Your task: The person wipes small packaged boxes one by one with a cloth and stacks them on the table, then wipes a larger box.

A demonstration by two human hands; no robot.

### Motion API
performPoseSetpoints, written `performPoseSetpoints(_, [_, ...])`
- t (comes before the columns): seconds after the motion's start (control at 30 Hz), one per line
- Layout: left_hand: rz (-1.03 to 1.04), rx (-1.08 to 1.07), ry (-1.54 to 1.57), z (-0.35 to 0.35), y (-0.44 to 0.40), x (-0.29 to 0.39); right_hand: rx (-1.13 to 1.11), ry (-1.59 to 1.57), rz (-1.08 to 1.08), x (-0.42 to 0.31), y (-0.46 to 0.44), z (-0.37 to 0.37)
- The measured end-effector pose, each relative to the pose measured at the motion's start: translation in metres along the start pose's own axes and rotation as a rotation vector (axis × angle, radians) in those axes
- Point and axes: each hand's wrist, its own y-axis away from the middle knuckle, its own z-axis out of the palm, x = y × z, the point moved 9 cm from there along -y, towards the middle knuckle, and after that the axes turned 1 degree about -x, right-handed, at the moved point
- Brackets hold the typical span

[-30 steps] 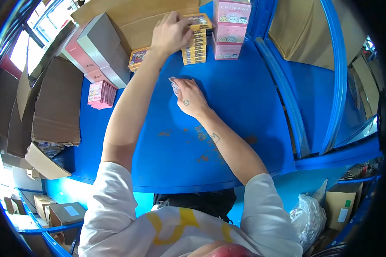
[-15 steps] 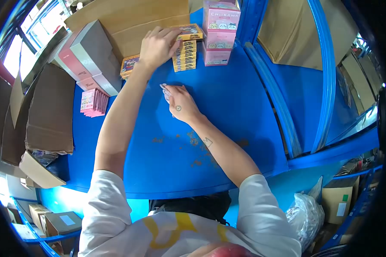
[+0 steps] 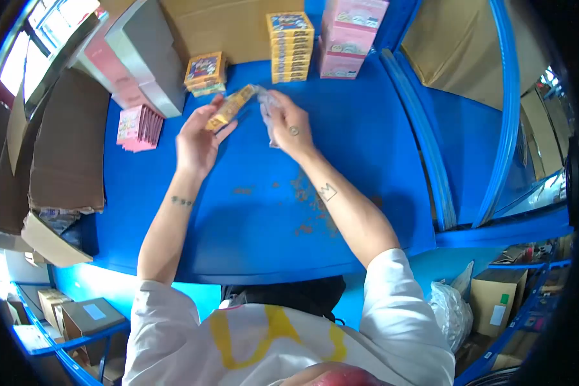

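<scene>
My left hand is closed round the near end of a small flat yellow box, held tilted above the table. My right hand grips a crumpled clear plastic bag, which meets the far end of the box. I cannot tell how much of the box is inside the plastic. Beyond my hands stand a tall stack of yellow boxes and, to its left, a short stack of similar boxes.
Pink boxes are stacked at the back right. On the left stand grey and pink cartons, a row of pink packets and an open cardboard box. A blue rail borders the blue table on the right.
My left hand has come back from the tall stack with a yellow box. My right hand, still holding the plastic, has moved up and right to meet it.
</scene>
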Motion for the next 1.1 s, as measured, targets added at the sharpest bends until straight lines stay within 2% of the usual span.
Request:
performPoseSetpoints(0.07, [0.062,0.063,-0.12,-0.026,-0.002,-0.008,-0.028,0.003,-0.033,-0.004,-0.002,0.002])
performPoseSetpoints(0.13, [0.118,0.132,-0.228,-0.044,-0.004,-0.018,0.123,-0.051,-0.198,-0.019,0.0,-0.009])
performPoseSetpoints(0.17, [0.084,0.128,-0.218,-0.042,-0.003,-0.023,0.093,-0.046,-0.182,-0.021,0.002,-0.005])
performPoseSetpoints(0.23, [0.059,0.134,-0.194,-0.04,-0.002,-0.028,0.172,0.069,-0.415,-0.052,0.006,-0.008])
performPoseSetpoints(0.3, [-0.059,0.015,0.162,-0.03,-0.002,-0.046,0.255,0.178,-0.657,-0.079,0.018,-0.005])
performPoseSetpoints(0.33, [-0.053,0.027,0.179,-0.032,-0.001,-0.047,0.233,0.181,-0.655,-0.078,0.02,0.0])
performPoseSetpoints(0.47, [-0.266,-0.298,0.463,-0.003,0.008,-0.062,-0.128,0.472,-0.434,-0.049,0.032,0.054])
performPoseSetpoints(0.5, [-0.266,-0.288,0.47,-0.004,0.009,-0.062,-0.139,0.472,-0.427,-0.052,0.036,0.06])
performPoseSetpoints(0.67, [-0.257,-0.179,0.266,-0.011,0.005,-0.067,-0.171,0.397,-0.561,-0.083,0.055,0.077])
performPoseSetpoints(0.8, [-0.265,-0.363,0.422,0.0,0.01,-0.065,-0.441,0.113,-0.593,-0.088,0.065,0.087])
performPoseSetpoints(0.97, [-0.314,-0.317,0.515,-0.013,0.0,-0.073,-0.248,0.389,-0.696,-0.082,0.037,0.054])
performPoseSetpoints(1.1, [-0.294,-0.317,0.382,-0.001,0.008,-0.068,-0.256,0.211,-0.554,-0.089,0.062,0.072])
